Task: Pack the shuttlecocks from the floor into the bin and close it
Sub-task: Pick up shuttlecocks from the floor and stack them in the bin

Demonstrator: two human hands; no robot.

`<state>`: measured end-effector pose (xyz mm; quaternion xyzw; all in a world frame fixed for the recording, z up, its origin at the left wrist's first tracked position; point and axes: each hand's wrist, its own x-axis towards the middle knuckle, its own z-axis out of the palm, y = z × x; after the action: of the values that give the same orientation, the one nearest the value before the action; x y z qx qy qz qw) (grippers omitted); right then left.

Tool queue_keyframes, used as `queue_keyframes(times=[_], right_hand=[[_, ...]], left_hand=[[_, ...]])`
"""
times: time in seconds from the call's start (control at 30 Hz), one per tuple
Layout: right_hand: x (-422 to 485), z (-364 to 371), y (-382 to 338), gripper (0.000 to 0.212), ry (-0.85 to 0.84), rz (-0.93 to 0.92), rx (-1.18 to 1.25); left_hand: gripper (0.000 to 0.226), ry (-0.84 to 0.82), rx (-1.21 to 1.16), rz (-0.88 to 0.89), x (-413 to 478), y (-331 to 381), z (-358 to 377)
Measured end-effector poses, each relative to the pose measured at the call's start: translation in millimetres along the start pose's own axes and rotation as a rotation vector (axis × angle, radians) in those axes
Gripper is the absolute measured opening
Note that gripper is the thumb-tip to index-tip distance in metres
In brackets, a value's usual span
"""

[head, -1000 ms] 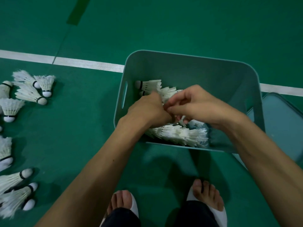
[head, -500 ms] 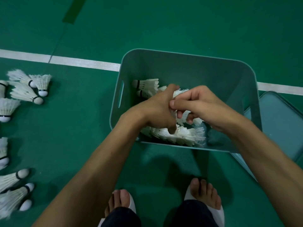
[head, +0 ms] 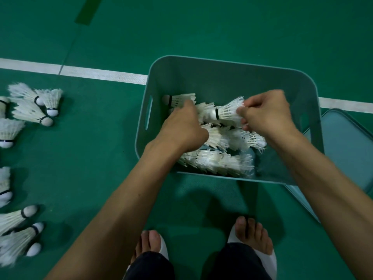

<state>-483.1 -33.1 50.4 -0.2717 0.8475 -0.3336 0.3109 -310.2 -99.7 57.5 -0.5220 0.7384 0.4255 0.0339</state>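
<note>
Left of the bin, loose shuttlecocks lay scattered on the green floor, well apart from the bin wall, corks pointing different ways. White line ran across the floor and passed behind the bin. Lid lay flat on the floor just right of the bin, its near edge partly hidden by the bin corner and the right forearm. Bin was open, with a handle slot in its left wall. Pile of shuttlecocks filled the near and left part of the bin. Feet in white slippers stood on the near side, apart from the bin.

Both forearms crossed the near rim. Left hand sat knuckles up, fingers curled down into the pile. Its fingertips were hidden, so couldn't tell whether it gripped anything. Right hand hung above the pile, thumb and fingers pinching the feather skirt of one held shuttlecock. That one was roughly level, cork pointing toward the left hand and near it. Contact was unclear due to blur.
</note>
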Motion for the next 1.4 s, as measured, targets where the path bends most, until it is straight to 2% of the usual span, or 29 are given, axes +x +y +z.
queue_keyframes(times=[0.13,0.23,0.37,0.5,0.77,1.0,1.2,1.33,1.4], right_hand=[[11.1,32.3,-9.0,0.027,0.030,0.078,0.113],[20.4,50.9,-15.7,0.023,0.026,0.129,0.203],[24.0,64.5,-22.2,0.016,-0.051,0.206,0.286],[26.9,77.3,-27.8,0.017,-0.112,0.240,0.330],[43.5,83.2,-34.3,0.015,-0.185,0.304,0.402],[38.7,70.6,-31.3,0.013,-0.270,0.393,0.462],[34.0,82.3,-36.9,0.016,-0.273,0.330,0.353],[30.3,76.2,-43.0,0.008,-0.232,0.283,0.303],[28.0,66.4,-43.0,0.019,-0.190,0.241,0.226]], left_hand=[[0.092,-0.023,-0.037,-0.095,-2.4,2.2,0.1],[0.100,-0.036,-0.040,-0.144,0.5,6.3,-2.3],[0.090,-0.026,-0.118,-0.199,11.2,7.9,-6.1],[0.084,-0.004,-0.213,-0.205,15.8,4.6,-9.7],[0.092,-0.013,-0.192,-0.197,14.7,-0.9,-12.4],[0.086,0.046,-0.187,-0.171,9.9,-1.6,-15.7],[0.076,0.058,-0.158,-0.151,7.4,-4.1,-18.8],[0.072,0.050,-0.121,-0.140,7.8,-3.1,-19.4],[0.067,0.052,-0.105,-0.131,5.2,-2.0,-20.5]])
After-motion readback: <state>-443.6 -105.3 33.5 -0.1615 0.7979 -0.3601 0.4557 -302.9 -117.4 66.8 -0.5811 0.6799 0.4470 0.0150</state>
